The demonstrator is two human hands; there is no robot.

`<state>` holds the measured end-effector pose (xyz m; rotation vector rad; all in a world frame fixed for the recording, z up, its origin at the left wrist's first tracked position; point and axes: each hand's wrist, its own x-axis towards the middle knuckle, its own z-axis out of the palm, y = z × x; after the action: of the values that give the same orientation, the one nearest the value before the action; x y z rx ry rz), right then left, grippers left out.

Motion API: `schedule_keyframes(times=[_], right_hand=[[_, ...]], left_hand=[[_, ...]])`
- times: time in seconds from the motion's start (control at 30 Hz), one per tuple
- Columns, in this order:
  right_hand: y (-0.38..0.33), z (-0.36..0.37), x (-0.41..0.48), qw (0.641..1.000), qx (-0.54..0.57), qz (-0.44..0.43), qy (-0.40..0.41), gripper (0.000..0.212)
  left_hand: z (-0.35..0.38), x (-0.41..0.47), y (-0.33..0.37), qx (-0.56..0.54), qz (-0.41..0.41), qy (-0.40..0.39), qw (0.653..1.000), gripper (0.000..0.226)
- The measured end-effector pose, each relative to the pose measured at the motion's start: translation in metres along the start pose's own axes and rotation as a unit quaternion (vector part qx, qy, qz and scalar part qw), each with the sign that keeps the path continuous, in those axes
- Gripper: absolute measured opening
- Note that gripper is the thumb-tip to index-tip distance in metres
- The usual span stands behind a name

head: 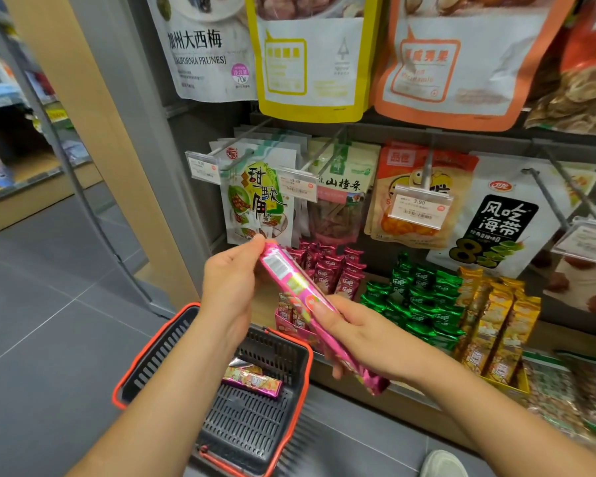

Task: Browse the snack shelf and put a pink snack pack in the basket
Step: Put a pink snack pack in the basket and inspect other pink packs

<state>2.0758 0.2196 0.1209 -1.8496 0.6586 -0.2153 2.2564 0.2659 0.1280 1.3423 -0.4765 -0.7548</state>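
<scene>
Basket (155, 356) partly behind forearm (172, 390), prune pack (200, 46) cropped at top, price tag (418, 208) illegible

A shop aisle full of snacks.
A black shopping basket (289, 358) with a red rim is down low, with grey floor tiles (49, 287) around it. Above the basket, bags of snacks (255, 201) hang in rows on metal hooks (324, 149), and little price tags (418, 208) stick out at the hook ends. To the right of the basket, open boxes hold lots of small green packs (417, 304) and gold packs (496, 315). Far to the left of the basket are more shelves (4, 98) with goods.
</scene>
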Motion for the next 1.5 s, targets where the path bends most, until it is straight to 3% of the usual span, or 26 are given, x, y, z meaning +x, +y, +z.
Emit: schedule_keyframes(times=[0.07,0.17,0.43,0.57,0.63,0.7,0.8,0.97,1.07,1.17,1.27,1.5], right_hand=[[0.000,0.005,-0.001,0.999,0.029,-0.007,0.016,0.036],[0.003,0.010,0.000,0.997,0.025,-0.019,0.072,0.039],[0.005,0.009,0.007,0.990,0.027,-0.020,0.136,0.060],[0.006,0.004,0.008,0.989,0.075,-0.018,0.128,0.058],[0.002,-0.002,0.009,0.987,0.083,-0.017,0.135,0.062],[-0.002,-0.010,0.009,0.981,0.102,-0.026,0.163,0.050],[0.000,-0.017,0.009,0.967,0.131,-0.028,0.215,0.024],[0.007,-0.024,0.004,0.934,0.255,0.010,0.250,0.019],[0.011,-0.038,-0.002,0.914,0.292,0.025,0.280,0.018],[0.015,-0.047,-0.007,0.892,0.336,0.037,0.301,0.016],[0.017,-0.051,-0.009,0.875,0.373,0.044,0.304,0.014],[0.022,-0.058,-0.010,0.850,0.405,0.047,0.334,0.018]], left_hand=[[-0.004,0.002,0.000,-0.024,0.016,0.005,1.000,0.016],[-0.002,0.002,-0.006,-0.042,0.007,-0.030,0.999,0.048],[0.020,-0.020,-0.022,-0.042,-0.082,-0.192,0.977,0.039],[0.022,-0.025,-0.021,0.032,-0.059,-0.201,0.977,0.048],[0.018,-0.022,-0.017,0.107,-0.027,-0.211,0.971,0.036],[0.014,-0.023,-0.017,0.184,-0.020,-0.265,0.946,0.029],[0.015,-0.029,-0.023,0.247,-0.047,-0.332,0.909,0.035],[0.009,-0.024,-0.028,0.306,-0.004,-0.309,0.901,0.030],[-0.004,-0.020,-0.027,0.334,-0.045,-0.346,0.876,0.024],[-0.016,-0.015,-0.025,0.349,-0.085,-0.362,0.860,0.047],[-0.024,-0.012,-0.022,0.351,-0.083,-0.354,0.863,0.059],[-0.028,-0.010,-0.011,0.278,-0.039,-0.320,0.905,0.036]])
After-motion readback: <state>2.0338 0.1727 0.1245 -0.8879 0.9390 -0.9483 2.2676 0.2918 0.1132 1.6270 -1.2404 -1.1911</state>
